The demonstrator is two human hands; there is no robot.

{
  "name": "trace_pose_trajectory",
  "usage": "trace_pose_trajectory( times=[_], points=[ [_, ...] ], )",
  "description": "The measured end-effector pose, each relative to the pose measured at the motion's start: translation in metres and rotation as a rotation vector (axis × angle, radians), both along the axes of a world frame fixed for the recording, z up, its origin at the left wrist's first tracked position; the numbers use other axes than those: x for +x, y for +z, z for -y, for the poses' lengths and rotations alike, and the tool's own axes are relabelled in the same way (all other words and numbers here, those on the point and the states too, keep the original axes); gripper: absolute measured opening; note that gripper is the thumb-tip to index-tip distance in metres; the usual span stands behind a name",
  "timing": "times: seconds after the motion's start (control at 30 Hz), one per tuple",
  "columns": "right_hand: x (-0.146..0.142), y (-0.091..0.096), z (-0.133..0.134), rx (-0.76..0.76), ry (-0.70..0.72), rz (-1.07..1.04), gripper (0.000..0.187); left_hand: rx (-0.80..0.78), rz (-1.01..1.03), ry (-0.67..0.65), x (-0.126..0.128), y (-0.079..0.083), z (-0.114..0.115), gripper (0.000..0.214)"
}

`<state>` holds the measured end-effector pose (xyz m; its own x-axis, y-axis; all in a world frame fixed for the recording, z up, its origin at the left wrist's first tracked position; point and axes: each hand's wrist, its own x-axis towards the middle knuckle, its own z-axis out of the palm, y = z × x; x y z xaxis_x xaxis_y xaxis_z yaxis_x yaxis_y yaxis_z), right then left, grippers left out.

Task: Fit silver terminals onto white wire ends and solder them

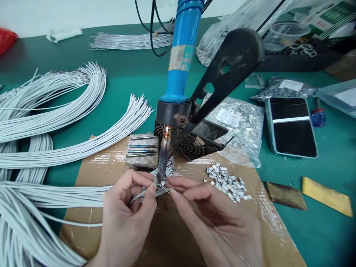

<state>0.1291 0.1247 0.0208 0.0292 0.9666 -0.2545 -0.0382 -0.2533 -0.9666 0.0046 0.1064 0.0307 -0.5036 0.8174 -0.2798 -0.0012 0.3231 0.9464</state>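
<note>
My left hand (129, 215) is closed, thumb and forefinger pinching a white wire (137, 197) near its end. My right hand (214, 218) is closed on a thin strand of solder wire (222, 236), which runs down to the lower right. Between my fingertips sits a small silvery piece (162, 183), right at the tip of a blue-handled soldering iron (180, 66). The iron points downward, clamped in a black metal holder (226, 70). Which fingers carry the small piece is hard to make out. A bundle of white wires (78, 194) passes behind my left hand.
Small white-and-silver pieces (228, 182) lie heaped on the cardboard (91, 172). A grey block with metal rods (142, 150) and a fan (191, 142) stand behind my hands. More wire bundles (55, 115) fill the left. At right are a phone (292, 128), sponges (326, 195) and plastic bags (241, 118).
</note>
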Motion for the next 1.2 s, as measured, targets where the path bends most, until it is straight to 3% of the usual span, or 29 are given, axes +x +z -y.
trace_pose_trajectory(
  times=[0.83, 1.07, 1.2],
  points=[
    [-0.003, -0.002, 0.001, 0.068, -0.031, 0.035, 0.019, -0.011, -0.059, -0.021, 0.0, -0.003, 0.002, 0.016],
    [-0.001, -0.008, 0.0, 0.1, -0.009, 0.046, 0.02, 0.013, -0.086, -0.181, -0.017, -0.016, 0.006, 0.016],
    [-0.001, -0.01, 0.001, 0.106, -0.02, 0.03, 0.019, 0.0, -0.108, -0.119, -0.012, -0.014, 0.007, 0.016]
  ],
)
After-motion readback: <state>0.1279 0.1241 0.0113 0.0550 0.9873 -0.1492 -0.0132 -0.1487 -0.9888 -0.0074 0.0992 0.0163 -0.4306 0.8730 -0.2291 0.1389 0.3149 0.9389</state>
